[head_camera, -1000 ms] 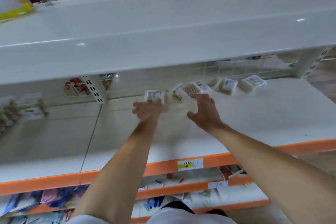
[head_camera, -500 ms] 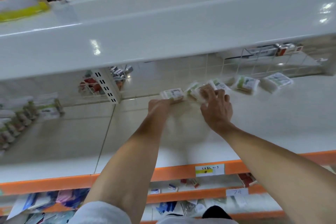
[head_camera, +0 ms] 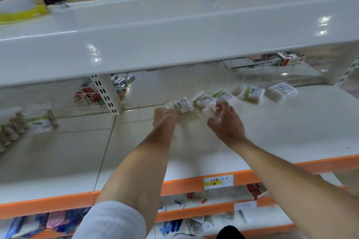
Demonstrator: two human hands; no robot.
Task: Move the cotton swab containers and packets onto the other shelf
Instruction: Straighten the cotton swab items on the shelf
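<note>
Both arms reaching deep under the top shelf (head_camera: pixel 174 44) to the back of the middle shelf (head_camera: pixel 281 132), where swab packets sit in a loose row against the wire grid (head_camera: pixel 252 72). Probably pushed back there to stay off the front edge, hence the long stretch.

Left hand (head_camera: pixel 163 117) at the leftmost packet (head_camera: pixel 183 104), fingertips touching its near edge. Fingers curled under and motion-blurred, so impossible to tell whether pinching or only nudging.

Right hand (head_camera: pixel 226 122) just beside, fingers bent over a blurred pale packet (head_camera: pixel 209 107), seemingly gathering it toward the palm (grip looks like a pinch, not certain).

More packets directly beyond the right fingertips: middle pair (head_camera: pixel 213 98), overlapped and tilted. Two further packets (head_camera: pixel 251 93) and (head_camera: pixel 282 89) to the right, apart from both hands, untouched.

Judged step: collecting the near packets before lifting out.

Other stock on the adjoining bay at left (head_camera: pixel 37 120); destination shelf not identifiable from here.
</note>
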